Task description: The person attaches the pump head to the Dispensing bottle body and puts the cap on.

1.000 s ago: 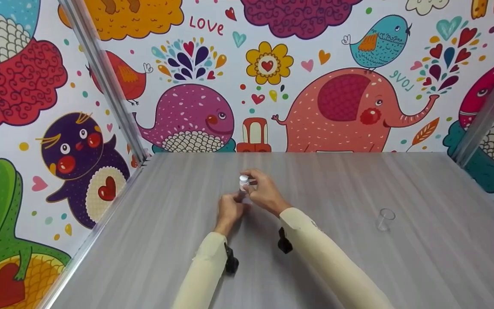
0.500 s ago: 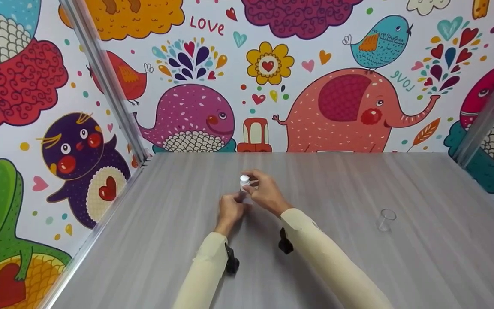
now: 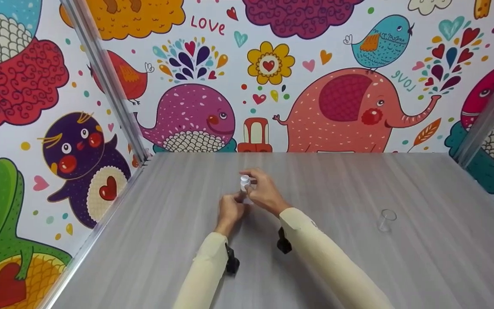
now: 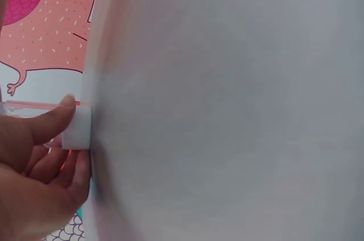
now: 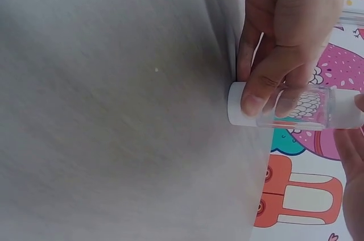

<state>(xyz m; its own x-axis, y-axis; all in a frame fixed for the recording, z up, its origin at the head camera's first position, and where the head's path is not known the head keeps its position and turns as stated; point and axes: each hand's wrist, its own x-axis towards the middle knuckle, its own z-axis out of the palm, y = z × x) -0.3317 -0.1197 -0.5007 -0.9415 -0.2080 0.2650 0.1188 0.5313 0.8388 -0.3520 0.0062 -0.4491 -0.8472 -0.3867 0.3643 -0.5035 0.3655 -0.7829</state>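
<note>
Clear cylindrical bottle [image 5: 313,110] is b/w the two hands, above the middle of the grey tabletop [image 3: 165,206], R hand [image 3: 266,191] at its upper end, L hand [image 3: 230,209] at its lower end; that stacking, one hand over the other along a single axis, is the relation that matters. From R hand's fingers the bottle lies to the left; from L hand's it runs upward, a touch to the right in head view. Neither hand is nearer, as both are on it. Long axis approx vert., slight lean at most, white cap [image 3: 245,177] pointing up, white base [image 4: 79,130] down. L fingers are narrowed round the base & lower clear wall, thumb pressed at the white/clear join, holding it in both wrist views. R fingers close in on the upper white end, one finger passing behind & thumb in front in head view; R wrist cam only gets a fingertip and a bit of that hand at the edge, so exact contact there is part hidden. Can't tell if base touches tabletop or hangs just above it, L hand hides it in head view. Clear glass tumbler [image 3: 387,221] stands well off to the right, on R hand's side, mouth up, near no fingers
</note>
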